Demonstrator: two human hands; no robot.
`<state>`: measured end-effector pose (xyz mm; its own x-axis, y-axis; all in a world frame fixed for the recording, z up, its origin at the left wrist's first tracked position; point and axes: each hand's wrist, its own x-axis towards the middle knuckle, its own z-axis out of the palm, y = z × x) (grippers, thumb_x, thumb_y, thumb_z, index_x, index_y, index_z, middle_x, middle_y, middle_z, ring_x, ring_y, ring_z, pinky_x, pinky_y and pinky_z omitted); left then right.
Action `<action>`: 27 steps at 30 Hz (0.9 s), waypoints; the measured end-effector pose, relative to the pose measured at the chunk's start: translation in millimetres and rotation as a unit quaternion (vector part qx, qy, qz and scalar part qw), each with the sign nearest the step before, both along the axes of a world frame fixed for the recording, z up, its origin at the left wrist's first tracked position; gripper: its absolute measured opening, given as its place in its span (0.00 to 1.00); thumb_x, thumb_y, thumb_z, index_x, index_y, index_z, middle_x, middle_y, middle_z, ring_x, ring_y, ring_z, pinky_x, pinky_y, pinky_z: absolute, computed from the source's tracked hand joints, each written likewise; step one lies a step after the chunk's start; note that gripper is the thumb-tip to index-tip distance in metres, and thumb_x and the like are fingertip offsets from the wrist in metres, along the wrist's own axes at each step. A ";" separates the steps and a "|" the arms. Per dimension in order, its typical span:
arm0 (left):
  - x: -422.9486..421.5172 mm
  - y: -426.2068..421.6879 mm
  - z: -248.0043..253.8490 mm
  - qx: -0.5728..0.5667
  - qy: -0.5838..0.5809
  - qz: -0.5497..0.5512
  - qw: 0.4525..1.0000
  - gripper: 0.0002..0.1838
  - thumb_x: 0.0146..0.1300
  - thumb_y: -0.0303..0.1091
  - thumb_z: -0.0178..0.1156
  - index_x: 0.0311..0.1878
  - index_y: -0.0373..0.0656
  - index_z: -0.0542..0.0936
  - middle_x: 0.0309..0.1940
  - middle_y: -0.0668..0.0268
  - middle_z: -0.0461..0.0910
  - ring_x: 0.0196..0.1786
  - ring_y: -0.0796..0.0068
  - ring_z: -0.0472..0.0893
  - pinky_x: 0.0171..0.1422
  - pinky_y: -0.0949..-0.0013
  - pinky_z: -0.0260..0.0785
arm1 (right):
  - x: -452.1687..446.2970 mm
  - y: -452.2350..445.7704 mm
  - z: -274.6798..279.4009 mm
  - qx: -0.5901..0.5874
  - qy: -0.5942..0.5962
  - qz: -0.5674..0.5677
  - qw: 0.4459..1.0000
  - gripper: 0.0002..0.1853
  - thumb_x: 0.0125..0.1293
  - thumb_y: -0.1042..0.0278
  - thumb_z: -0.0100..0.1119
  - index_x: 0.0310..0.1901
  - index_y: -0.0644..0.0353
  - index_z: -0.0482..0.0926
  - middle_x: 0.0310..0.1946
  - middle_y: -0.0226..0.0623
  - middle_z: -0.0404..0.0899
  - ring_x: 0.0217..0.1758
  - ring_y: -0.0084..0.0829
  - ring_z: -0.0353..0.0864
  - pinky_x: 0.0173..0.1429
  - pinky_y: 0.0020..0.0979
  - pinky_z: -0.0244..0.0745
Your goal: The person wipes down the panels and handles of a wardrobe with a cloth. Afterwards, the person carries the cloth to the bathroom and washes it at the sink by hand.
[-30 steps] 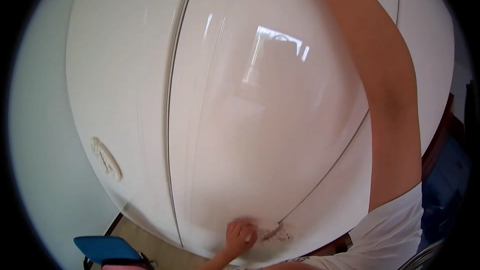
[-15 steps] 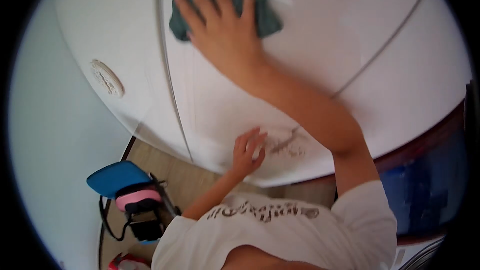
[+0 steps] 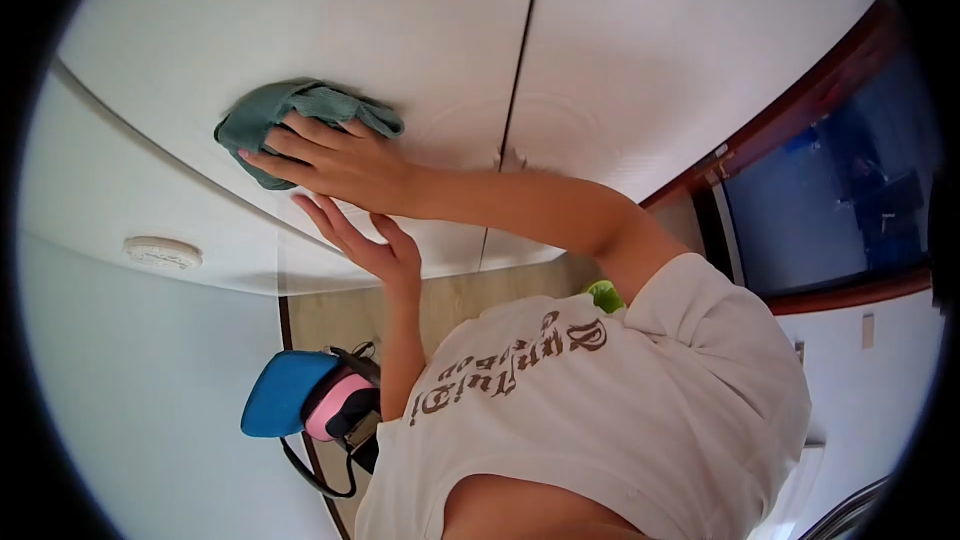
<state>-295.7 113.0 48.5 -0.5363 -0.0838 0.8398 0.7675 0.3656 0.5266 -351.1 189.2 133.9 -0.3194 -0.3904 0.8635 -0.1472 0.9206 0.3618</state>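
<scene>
"Two bare hands are in my remote view. Where is the green cloth (image 3: 265,103)?"

"From far away, I see it against the white panel (image 3: 430,40), to the left of the dark vertical seam (image 3: 520,50). The right hand (image 3: 340,162) lies on top of it, and the cloth is bunched in folds around the fingers."

"Does that hand make a closed grip?"

"No, I would call it flat and spread. The fingers are stretched over the cloth and press it, they do not curl around it."

"And the left hand (image 3: 375,245)?"

"It is just below the right one, opened, with the fingers pointing up and to the left. If its fingertips touch the panel, I cannot tell."

"What else do you notice around?"

"An oval cream ornament (image 3: 163,253) is on the left. Below it, near the pale wooden floor (image 3: 340,325), I see a blue chair back (image 3: 290,393) with a pink item (image 3: 335,405) beside it. Something bright green (image 3: 605,296) shows behind the printed white shirt (image 3: 680,400)."
</scene>
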 end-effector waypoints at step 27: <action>93.7 139.9 31.1 -0.109 0.038 -0.281 0.953 0.32 0.68 0.26 0.57 0.74 0.27 0.68 0.71 0.32 0.68 0.73 0.35 0.69 0.76 0.47 0.64 | 182.2 199.9 11.2 -0.030 -0.119 -0.156 0.980 0.34 0.64 0.53 0.61 0.74 0.16 0.74 0.57 0.09 0.77 0.66 0.20 0.72 0.54 0.32 0.69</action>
